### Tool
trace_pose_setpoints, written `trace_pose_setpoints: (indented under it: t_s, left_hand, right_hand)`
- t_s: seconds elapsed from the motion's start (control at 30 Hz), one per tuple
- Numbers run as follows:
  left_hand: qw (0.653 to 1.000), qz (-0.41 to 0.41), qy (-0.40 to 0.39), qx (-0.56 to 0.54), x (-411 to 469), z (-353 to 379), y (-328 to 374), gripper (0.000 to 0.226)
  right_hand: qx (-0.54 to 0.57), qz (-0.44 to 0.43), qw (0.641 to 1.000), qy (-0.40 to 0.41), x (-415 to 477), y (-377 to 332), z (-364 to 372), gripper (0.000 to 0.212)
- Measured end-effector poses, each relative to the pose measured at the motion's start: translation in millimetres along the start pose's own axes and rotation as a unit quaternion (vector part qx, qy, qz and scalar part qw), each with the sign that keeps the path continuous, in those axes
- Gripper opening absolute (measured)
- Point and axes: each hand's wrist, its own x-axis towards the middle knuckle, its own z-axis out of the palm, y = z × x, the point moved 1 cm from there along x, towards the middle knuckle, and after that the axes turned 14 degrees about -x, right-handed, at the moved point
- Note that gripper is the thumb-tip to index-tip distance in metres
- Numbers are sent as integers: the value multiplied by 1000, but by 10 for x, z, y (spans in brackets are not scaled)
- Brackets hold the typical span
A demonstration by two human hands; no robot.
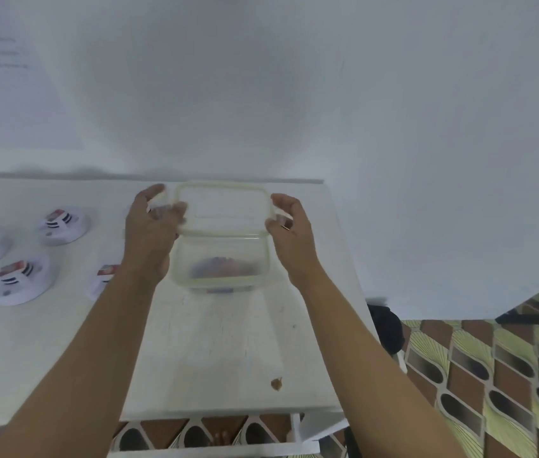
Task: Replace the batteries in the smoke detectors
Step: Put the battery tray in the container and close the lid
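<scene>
- Four white smoke detectors (pixel 63 224) lay on the left part of the white table (pixel 228 342), well apart from the hands; the nearest was partly hidden behind the left forearm.
- A clear plastic container (pixel 221 259) stood near the table's far edge, with blurred reddish-purple contents (pixel 220 267) too smeared to identify.
- Its pale-rimmed lid (pixel 225 206) was held tilted just over the container's rim.
- The left hand (pixel 152 226) gripped the lid's left end with curled fingers.
- The right hand (pixel 289 223) pinched the lid's right end between thumb and fingers.
- A small brown spot (pixel 276 384) marked the near tabletop; a patterned tiled floor (pixel 492 375) showed to the right.
</scene>
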Motion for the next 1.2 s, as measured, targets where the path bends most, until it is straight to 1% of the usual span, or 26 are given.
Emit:
trace_pose_setpoints:
  t_s: [0.03,0.07,0.1,0.17,0.2,0.23,0.37,0.47,0.57,0.63,0.73,0.83,0.97,1.07,1.2]
  left_hand:
    - [1000,-12,6,-5,98,29,-22,57]
    - [1000,-26,9,-9,206,54,-57,64]
    - [999,-34,7,-3,305,79,-93,63]
    - [999,-28,2,16,493,104,-166,44]
    - [999,-21,5,27,580,98,-200,35]
    - [999,-16,10,42,655,95,-223,32]
    - [990,-5,21,141,954,76,-284,44]
    - [977,-12,23,211,1093,63,-330,46]
    - [965,-24,1,262,1203,26,-402,53]
    - [964,-53,-16,259,1262,0,-466,55]
    - [976,-107,-49,185,1286,17,-552,42]
    - [977,-141,-79,140,1284,43,-594,31]
    - [972,-136,-96,166,1332,48,-630,37]
    - [973,-112,-98,177,1323,92,-646,45]
    - [973,-76,-94,198,1326,138,-682,48]
  right_hand:
    - [-5,11,1000,23,81,10,30,45]
    - [-6,28,999,45,168,31,54,48]
    - [-7,47,997,60,258,62,76,51]
    - [-13,84,994,71,435,106,109,56]
    - [-19,95,993,70,521,121,126,56]
    - [-28,100,992,68,604,126,138,54]
    - [-95,100,989,58,907,121,194,46]
    - [-176,94,978,56,1091,175,249,48]
    - [-229,105,966,52,1192,216,290,52]
    - [-236,121,963,57,1229,240,277,53]
    - [-202,162,965,36,1239,261,240,53]
    - [-195,180,964,2,1237,280,224,46]
    - [-159,195,968,-22,1221,320,246,35]
    - [-157,192,968,-28,1228,329,266,41]
    - [-166,195,966,-42,1273,310,281,44]
